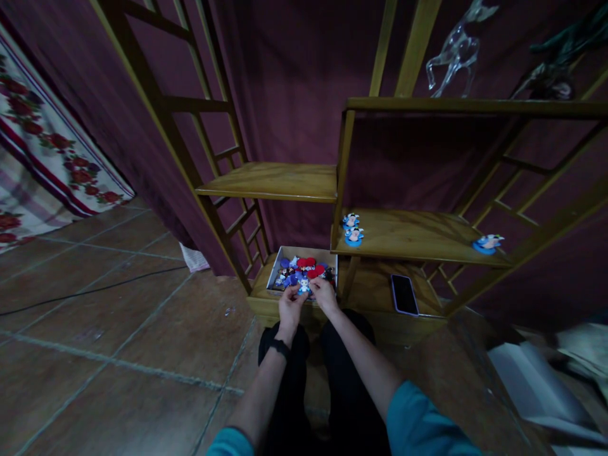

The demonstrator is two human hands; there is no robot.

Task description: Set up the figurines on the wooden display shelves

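Note:
A small white and blue figurine [304, 287] is held between my two hands, just over the front edge of a shallow cardboard box [272, 278]. My left hand [291, 305] is closed on its left side, fingers pinched. On the other side, my right hand [323, 295] pinches at the figurine with thumb and fingertips. The box stands on the lowest shelf and holds several small toy figures [306, 262] in purple, red, white and black. The figurine's lower part is partly covered by my fingers.
On the middle right shelf [408, 234] stand two blue-based figurines [354, 236] at the left end and another figurine [487, 243] at the right. A phone [405, 294] lies below. A glass deer [456, 54] stands on the top shelf. A cable [95, 291] crosses the tiled floor.

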